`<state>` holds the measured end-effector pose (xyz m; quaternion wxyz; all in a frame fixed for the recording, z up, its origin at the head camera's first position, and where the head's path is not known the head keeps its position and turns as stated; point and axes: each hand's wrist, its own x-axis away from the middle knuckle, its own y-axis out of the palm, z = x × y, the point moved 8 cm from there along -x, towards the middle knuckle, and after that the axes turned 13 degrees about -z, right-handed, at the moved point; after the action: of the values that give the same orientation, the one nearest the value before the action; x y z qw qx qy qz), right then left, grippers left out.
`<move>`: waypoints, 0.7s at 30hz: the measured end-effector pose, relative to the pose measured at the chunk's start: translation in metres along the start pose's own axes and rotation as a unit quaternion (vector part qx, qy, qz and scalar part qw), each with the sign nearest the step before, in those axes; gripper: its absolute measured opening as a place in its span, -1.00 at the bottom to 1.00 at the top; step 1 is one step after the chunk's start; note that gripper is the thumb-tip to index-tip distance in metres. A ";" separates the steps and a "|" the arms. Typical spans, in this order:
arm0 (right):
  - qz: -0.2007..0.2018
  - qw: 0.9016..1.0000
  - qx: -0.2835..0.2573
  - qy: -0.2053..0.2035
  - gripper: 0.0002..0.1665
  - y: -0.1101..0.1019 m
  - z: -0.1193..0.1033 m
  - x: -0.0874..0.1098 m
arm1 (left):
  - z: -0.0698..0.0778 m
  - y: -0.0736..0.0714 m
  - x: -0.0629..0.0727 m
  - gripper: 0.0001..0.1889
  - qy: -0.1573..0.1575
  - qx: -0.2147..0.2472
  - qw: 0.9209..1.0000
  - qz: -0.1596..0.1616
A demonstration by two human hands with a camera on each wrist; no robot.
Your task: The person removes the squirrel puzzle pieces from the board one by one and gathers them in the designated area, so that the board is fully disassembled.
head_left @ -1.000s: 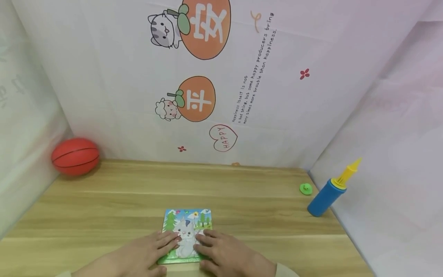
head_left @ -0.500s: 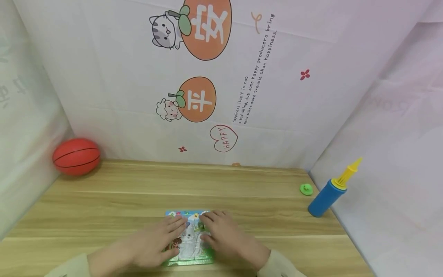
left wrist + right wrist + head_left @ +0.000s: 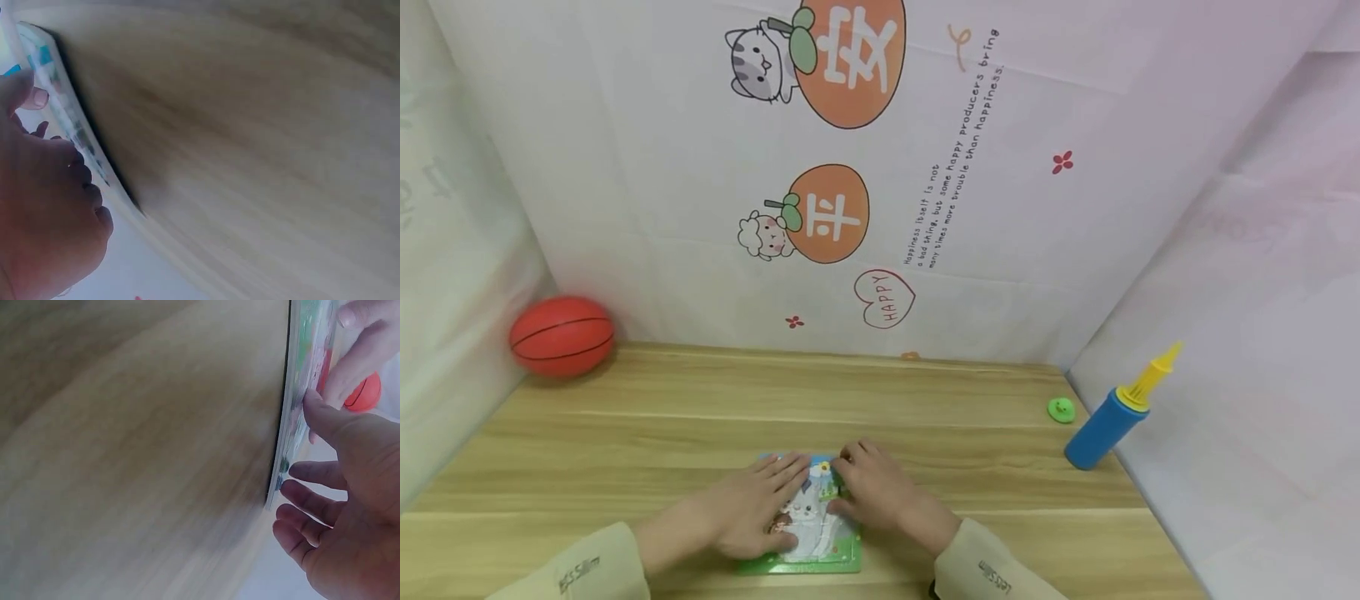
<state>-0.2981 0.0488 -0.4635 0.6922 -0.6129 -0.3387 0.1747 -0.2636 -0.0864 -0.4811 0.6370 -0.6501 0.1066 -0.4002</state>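
Note:
A square picture puzzle [image 3: 808, 533] with a white cartoon animal and a green lower border lies flat on the wooden table. My left hand [image 3: 752, 508] rests over its left side, fingers stretched toward the top edge and thumb on the lower middle. My right hand [image 3: 876, 492] lies over the right side, its fingertips at the upper right corner. In the right wrist view, the thumb of the right hand [image 3: 350, 500] touches the surface of the puzzle [image 3: 306, 375], and the other fingers are slightly bent near its edge. Both hands hide parts of the picture.
On the table [image 3: 700, 408], a red ball [image 3: 562, 337] sits at the back left corner. A small green duck-like toy [image 3: 1062, 410] and a blue hand pump [image 3: 1105, 429] with a yellow nozzle stand at the right. White printed cloth [image 3: 1000, 208] encloses the back and sides.
Both hands have moved from the lower part of the puzzle up toward its top edge. In the last half second they shifted only slightly, and the puzzle stays in about the same place.

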 end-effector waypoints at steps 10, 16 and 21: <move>0.011 0.997 -0.071 0.030 -0.22 0.004 0.009 -0.012 | -0.006 0.011 -0.003 0.01 0.003 0.026 0.999 -0.020; 0.002 0.991 -0.123 0.046 -0.18 0.003 0.015 -0.016 | -0.007 0.012 -0.003 0.02 0.008 0.032 0.999 -0.011; -0.007 0.988 -0.148 0.047 -0.18 0.005 0.016 -0.017 | -0.009 0.015 -0.005 0.02 0.011 0.028 1.000 -0.004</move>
<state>-0.3199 0.0502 -0.4723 0.6099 -0.7140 -0.3323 0.0885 -0.2670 -0.0923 -0.4977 0.6521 -0.6280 0.0998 -0.4129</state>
